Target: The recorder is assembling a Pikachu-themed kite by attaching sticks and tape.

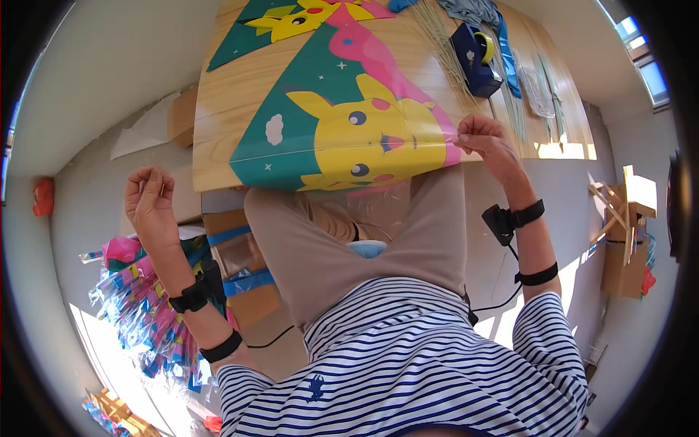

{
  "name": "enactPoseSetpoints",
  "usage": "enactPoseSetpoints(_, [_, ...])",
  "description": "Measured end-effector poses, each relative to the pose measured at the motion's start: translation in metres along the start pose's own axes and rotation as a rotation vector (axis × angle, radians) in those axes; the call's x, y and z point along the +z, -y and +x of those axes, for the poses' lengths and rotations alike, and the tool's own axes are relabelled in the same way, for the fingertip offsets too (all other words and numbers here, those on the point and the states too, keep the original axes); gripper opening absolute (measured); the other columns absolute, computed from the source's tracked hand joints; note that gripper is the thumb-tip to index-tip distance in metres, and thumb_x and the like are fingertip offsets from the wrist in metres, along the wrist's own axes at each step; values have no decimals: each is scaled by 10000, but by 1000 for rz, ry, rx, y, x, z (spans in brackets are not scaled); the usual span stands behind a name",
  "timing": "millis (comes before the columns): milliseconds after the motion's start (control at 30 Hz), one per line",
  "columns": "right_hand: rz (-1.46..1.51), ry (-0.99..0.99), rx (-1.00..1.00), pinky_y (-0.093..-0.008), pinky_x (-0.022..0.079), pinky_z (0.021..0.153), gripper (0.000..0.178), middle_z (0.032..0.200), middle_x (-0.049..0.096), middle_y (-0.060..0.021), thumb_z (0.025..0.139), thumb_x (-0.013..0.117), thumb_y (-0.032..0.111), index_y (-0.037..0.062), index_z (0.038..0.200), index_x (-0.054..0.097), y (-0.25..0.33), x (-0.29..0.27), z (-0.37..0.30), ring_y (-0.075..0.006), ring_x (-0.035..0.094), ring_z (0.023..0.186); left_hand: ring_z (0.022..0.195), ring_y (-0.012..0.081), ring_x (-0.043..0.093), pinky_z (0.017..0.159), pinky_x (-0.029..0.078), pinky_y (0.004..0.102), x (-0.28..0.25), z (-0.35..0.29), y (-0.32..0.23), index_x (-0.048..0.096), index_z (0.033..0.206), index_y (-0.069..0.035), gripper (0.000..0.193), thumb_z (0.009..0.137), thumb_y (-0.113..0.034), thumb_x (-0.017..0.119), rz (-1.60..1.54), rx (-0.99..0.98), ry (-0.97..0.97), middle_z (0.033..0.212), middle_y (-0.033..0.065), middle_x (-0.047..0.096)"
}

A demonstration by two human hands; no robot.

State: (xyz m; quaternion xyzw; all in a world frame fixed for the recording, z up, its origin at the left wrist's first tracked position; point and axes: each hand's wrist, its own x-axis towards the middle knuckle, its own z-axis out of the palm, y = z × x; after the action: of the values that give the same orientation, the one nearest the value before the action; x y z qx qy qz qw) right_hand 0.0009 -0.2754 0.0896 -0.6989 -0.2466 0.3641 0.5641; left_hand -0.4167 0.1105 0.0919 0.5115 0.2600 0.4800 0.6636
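Note:
A kite sail point(284, 138), printed green, pink and yellow with a big-eared cartoon face, lies at the table's near edge, and its near side hangs over my lap. A thin pale line crosses it from left to right. My right hand point(486, 144) is closed at the sail's pink right corner, fingertips pinched together on its edge. Off to the left, away from the table, my left hand point(151, 204) is raised with thumb and fingers pressed together. Whatever it may hold is too small to make out.
A second kite sail point(291, 29) lies farther back on the wooden table point(218, 109). Thin sticks point(440, 51), a blue tape dispenser point(475, 62) and a clear plastic tray point(535, 91) are at the right. Wrapped colourful packages point(153, 306) are heaped at lower left beside a cardboard box point(251, 298).

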Motion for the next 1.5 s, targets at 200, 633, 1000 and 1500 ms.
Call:
enactPoseSetpoints(200, [-119, -14, 56, -238, 447, 612, 52, 758, 600, -2, 834, 657, -18, 9, 878, 648, -23, 3, 30, -97, 546, 649, 785, 121, 627, 745, 538, 238, -11, 17, 34, 660, 979, -36, 112, 891, 17, 702, 190, -90, -73, 906, 35, 664])
enactPoseSetpoints(633, [-439, -48, 46, -251, 412, 654, 59, 726, 566, 21, 830, 677, 48, 6, 827, 635, -53, -1, 63, -83, 519, 719, 726, 111, 649, 677, 533, 227, -19, 32, 90, 683, 968, -51, 131, 849, -23, 731, 431, -260, -99, 868, 32, 694])
enactPoseSetpoints(1000, [-386, -63, 127, -233, 375, 630, 55, 729, 540, 27, 853, 650, 65, 29, 828, 618, -51, -8, 77, -66, 473, 678, 775, 100, 650, 686, 509, 223, -10, 43, 96, 672, 957, -52, 104, 867, -46, 725, 557, -385, -111, 851, 24, 689])
enactPoseSetpoints(1500, [-389, -59, 206, -244, 351, 569, 32, 675, 538, 16, 786, 640, 2, 27, 786, 619, -66, -16, 75, -78, 470, 618, 658, 81, 546, 613, 437, 236, -11, 43, 128, 664, 839, -12, 104, 763, 25, 726, 646, -341, -49, 730, 3, 622])
